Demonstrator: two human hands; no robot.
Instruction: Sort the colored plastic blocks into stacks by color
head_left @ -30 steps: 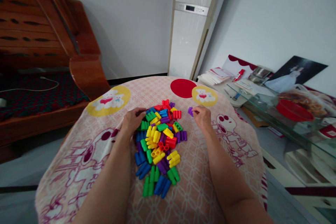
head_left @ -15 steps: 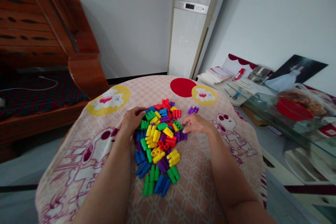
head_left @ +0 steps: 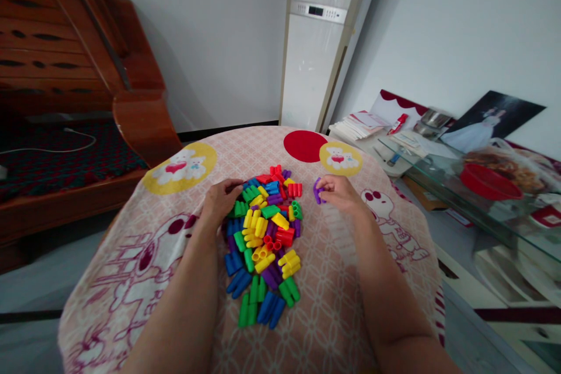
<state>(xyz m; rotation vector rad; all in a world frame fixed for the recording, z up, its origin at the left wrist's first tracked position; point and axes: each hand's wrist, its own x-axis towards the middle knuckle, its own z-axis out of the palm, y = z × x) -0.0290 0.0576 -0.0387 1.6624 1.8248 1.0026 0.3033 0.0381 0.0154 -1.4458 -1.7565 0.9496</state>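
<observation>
Blocks (head_left: pixel 262 228) are lying heaped in the center of the frame, between two bare hands.
Just right of the heap, purple blocks (head_left: pixel 317 191) are sitting between the thumb and fingers of the right hand (head_left: pixel 342 191), which is pinching them while its forearm is slanting up from the lower right. At the heap's upper left edge, the left hand (head_left: pixel 218 201) is curving its fingers inward beside green and blue pieces; whether it is gripping any, one cannot tell. A patterned tablecloth (head_left: pixel 324 315) is spreading beneath everything, a wooden bench (head_left: pixel 142 123) is standing at upper left, and a red bowl (head_left: pixel 488 182) is resting at right.
</observation>
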